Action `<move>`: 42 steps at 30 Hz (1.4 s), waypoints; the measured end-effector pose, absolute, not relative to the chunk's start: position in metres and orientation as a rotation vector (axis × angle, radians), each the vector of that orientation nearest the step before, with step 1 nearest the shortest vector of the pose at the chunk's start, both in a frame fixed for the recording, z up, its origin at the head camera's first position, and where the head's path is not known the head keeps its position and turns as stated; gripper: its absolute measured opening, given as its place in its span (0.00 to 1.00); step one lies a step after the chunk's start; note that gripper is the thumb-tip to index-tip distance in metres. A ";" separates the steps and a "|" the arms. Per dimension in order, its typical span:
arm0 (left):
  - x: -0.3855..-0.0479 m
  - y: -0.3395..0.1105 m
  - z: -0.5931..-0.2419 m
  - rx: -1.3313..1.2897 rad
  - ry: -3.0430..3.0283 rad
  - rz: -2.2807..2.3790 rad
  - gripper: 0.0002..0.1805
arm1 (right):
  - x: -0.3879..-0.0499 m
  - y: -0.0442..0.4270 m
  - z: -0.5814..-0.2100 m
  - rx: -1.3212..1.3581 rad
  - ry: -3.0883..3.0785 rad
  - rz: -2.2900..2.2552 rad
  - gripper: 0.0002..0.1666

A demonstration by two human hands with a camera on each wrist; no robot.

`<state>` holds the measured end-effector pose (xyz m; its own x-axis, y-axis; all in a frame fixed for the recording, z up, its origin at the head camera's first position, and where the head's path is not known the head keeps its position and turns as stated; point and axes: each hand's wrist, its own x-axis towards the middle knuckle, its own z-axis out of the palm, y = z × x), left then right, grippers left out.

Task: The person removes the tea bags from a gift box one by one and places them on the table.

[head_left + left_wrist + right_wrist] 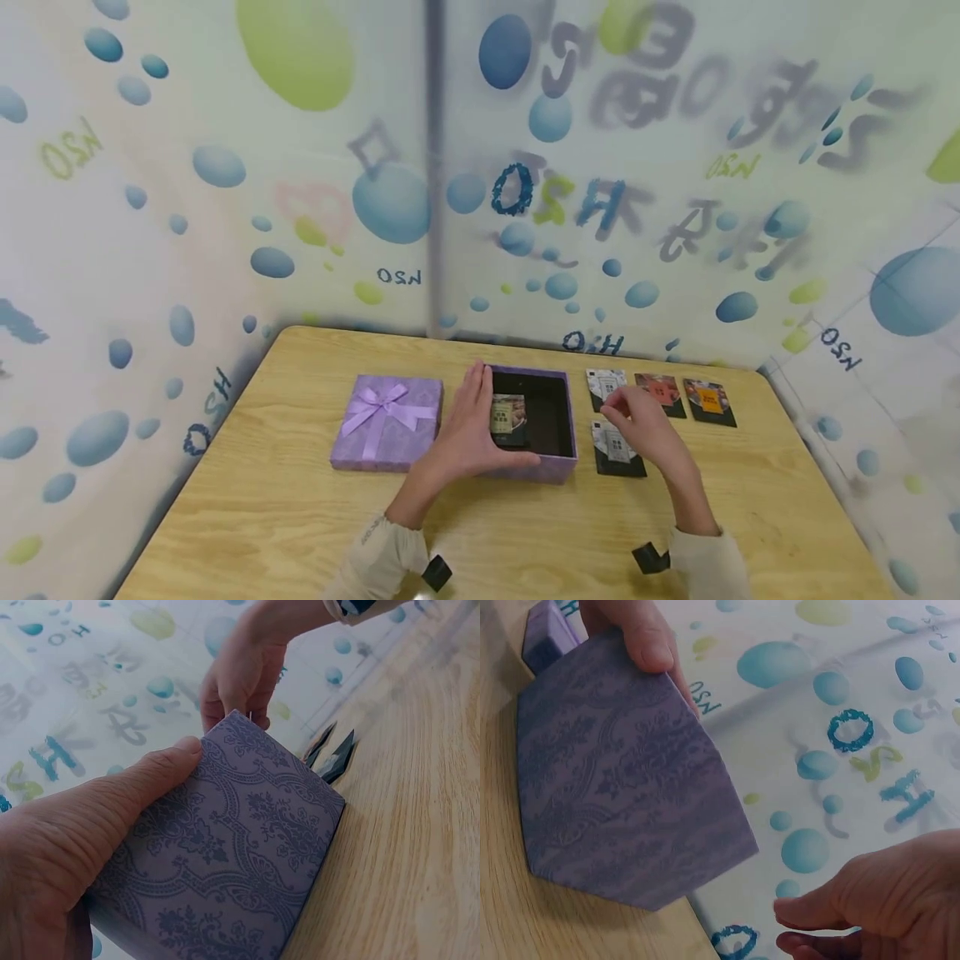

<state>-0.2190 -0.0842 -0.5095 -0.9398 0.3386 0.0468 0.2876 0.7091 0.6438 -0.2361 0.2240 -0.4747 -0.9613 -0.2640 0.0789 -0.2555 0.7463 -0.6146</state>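
Observation:
An open purple box (525, 468) with a dark interior stands mid-table; a dark, green-labelled packet (508, 419) is inside, at its left. My left hand (468, 433) holds the box's near left corner, fingers along the left wall and thumb over the front wall. Patterned box wall (232, 840) lies under the left thumb in the left wrist view. Above the packets at right hovers my right hand (647, 427), with bent fingers; the right wrist view shows a small gap between thumb and finger, nothing visible between them. Below it are a white-grey packet (606, 385) and another grey-labelled packet (619, 450).
A purple lid (386, 425) with a ribbon bow lies left of the box. Farther right are a red packet (662, 393) and an orange-labelled packet (709, 402). The wooden table (525, 542) meets a patterned wall covering (375, 317) at the back.

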 end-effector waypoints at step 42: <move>-0.216 -0.084 -0.512 0.566 2.869 1.060 0.85 | -0.250 0.088 -0.497 -0.532 2.742 -0.564 0.47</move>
